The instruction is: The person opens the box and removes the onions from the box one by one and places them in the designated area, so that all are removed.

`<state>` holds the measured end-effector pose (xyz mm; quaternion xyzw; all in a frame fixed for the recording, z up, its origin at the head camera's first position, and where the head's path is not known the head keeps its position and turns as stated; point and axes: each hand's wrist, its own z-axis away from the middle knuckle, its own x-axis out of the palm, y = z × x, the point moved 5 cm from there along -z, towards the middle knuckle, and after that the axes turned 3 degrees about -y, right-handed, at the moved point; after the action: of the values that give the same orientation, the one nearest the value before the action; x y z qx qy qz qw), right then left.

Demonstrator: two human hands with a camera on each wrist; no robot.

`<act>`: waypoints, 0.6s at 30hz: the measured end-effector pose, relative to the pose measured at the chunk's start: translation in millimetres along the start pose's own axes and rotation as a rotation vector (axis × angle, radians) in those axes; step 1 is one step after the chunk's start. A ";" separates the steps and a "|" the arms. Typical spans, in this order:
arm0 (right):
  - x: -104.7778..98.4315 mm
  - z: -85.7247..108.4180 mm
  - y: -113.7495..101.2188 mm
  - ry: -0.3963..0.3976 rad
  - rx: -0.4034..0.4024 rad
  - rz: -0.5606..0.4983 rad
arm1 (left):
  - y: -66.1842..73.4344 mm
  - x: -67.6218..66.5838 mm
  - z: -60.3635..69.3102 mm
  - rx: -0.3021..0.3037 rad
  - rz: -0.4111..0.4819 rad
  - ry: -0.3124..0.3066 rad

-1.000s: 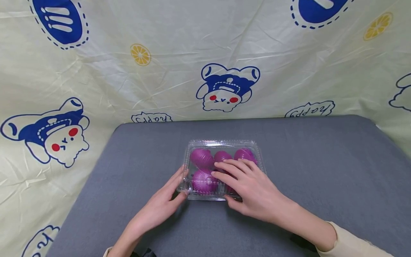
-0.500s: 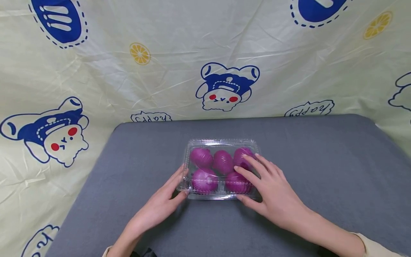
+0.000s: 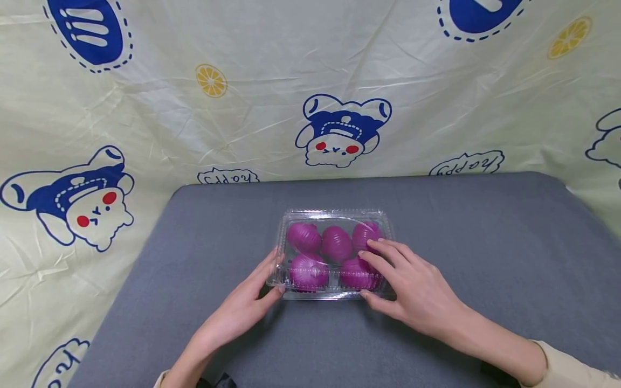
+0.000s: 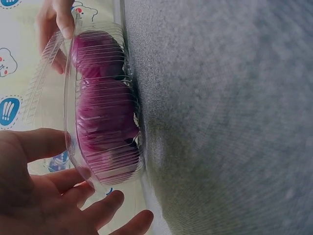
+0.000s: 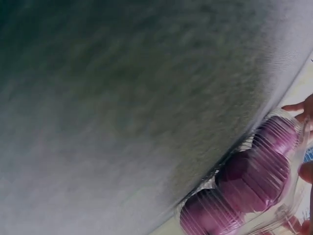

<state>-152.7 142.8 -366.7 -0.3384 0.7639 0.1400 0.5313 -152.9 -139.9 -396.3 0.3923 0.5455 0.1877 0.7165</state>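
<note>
A clear plastic clamshell container [image 3: 335,295] lies on the grey table, with several red onions [image 3: 309,272] inside. My left hand [image 3: 242,310] grips its left front corner, thumb at the front and fingers along the side. In the left wrist view, the thumb [image 4: 44,143] and some fingers touch the rim while other fingers spread free. My right hand [image 3: 412,283] lies over the container's right part, fingertips on the clear lid and thumb at the front edge. A ridged strip of the lid [image 4: 41,73] slants above the rim. The right hand's fingers are partly cut off in the right wrist view.
The grey cloth-covered table [image 3: 218,226] extends around the container. Behind it hangs a pale printed curtain [image 3: 262,124] that meets the table's back edge. A small black object [image 3: 224,381] shows by the left forearm.
My right hand has slid right across the lid, uncovering the middle and front right onions. Lately its fingers have drawn slightly back toward me. The left hand and the container stay nearly still.
</note>
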 end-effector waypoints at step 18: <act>-7.7 -3.7 -5.7 0.150 -0.148 -0.017 | -1.0 0.7 -1.1 -0.003 0.001 -0.007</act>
<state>-150.1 139.4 -357.4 -0.3927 0.7863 0.1661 0.4472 -153.8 -139.6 -397.6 0.3922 0.5424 0.1876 0.7189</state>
